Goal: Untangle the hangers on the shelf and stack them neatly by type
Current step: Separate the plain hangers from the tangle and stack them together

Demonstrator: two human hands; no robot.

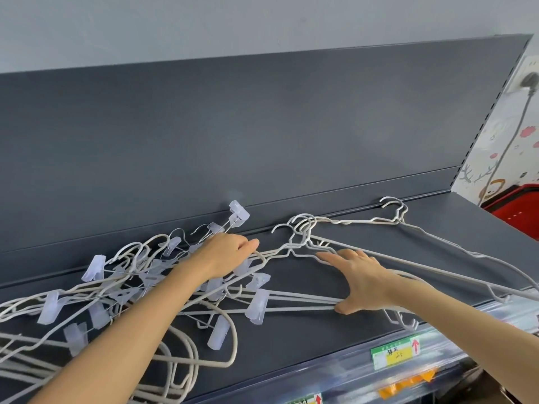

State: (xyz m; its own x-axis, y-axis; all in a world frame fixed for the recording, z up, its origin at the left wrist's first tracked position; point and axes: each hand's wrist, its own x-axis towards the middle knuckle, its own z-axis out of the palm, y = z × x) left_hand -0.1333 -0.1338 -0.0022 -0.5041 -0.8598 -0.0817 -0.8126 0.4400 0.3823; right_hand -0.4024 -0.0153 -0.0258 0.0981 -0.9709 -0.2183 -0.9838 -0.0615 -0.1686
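The left hand (226, 252) curls around the shoulder wires of thin hangers, gripping them at the edge of the tangle (122, 290), a heap of wire and clip hangers spread over the left of the shelf (291, 339). The right hand (361, 282) lies open, fingers spread, thumb on the bars of the thin hangers (306, 237) at mid-shelf. Another pair (393, 212) leans by the back panel (262, 135), reaching past the front edge at right. Bare shelf shows in front, down to the price tag (393, 355).
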